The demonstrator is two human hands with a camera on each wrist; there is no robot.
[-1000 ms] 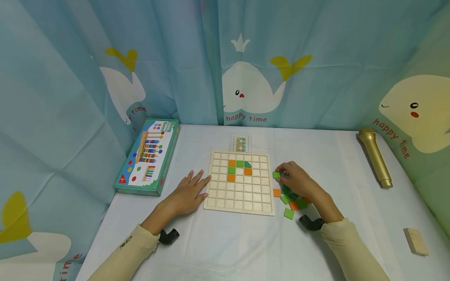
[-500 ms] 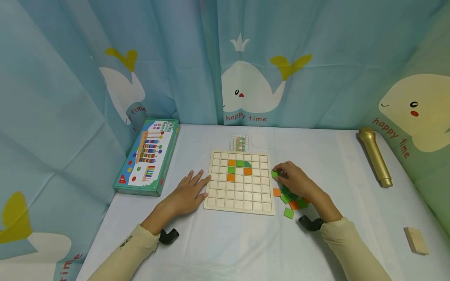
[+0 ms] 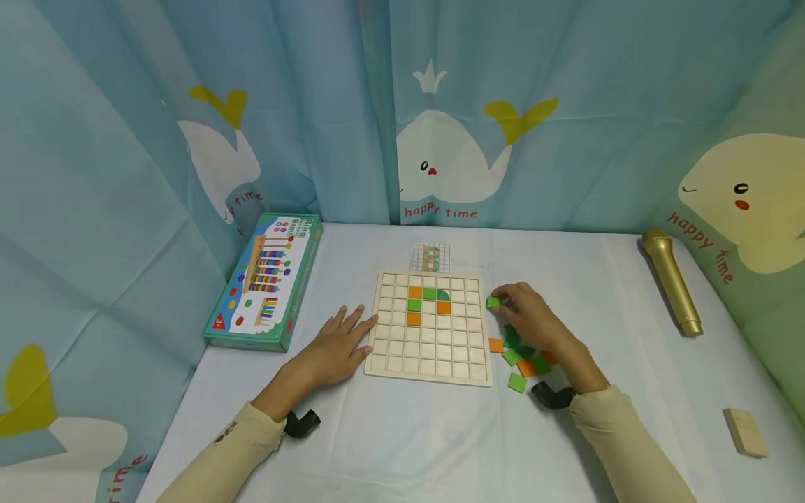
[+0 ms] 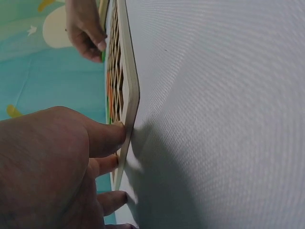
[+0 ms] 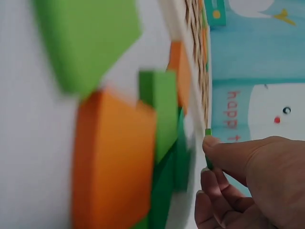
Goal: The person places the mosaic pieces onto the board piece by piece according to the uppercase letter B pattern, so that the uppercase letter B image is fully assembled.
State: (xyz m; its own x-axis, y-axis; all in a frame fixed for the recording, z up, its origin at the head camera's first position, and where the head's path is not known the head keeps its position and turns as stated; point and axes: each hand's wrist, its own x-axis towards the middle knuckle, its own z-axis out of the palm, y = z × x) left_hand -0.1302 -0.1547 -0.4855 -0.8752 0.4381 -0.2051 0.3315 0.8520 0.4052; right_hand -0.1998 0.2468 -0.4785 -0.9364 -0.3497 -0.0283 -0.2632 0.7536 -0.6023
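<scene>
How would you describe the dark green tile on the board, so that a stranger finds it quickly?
On the white table, find the square board. In its farthest row of coloured tiles, go to the right end. This dark green tile alone has a rounded corner; its orange neighbour and bright green neighbour are plain squares.

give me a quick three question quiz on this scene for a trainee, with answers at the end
1. What is the right hand pinching?
a) a gold microphone
b) a green tile
c) a wooden block

2. True or false: the left hand touches the left edge of the board.

3. How many orange tiles sit in the board's squares?

Key: 1. b; 2. true; 3. three
</scene>
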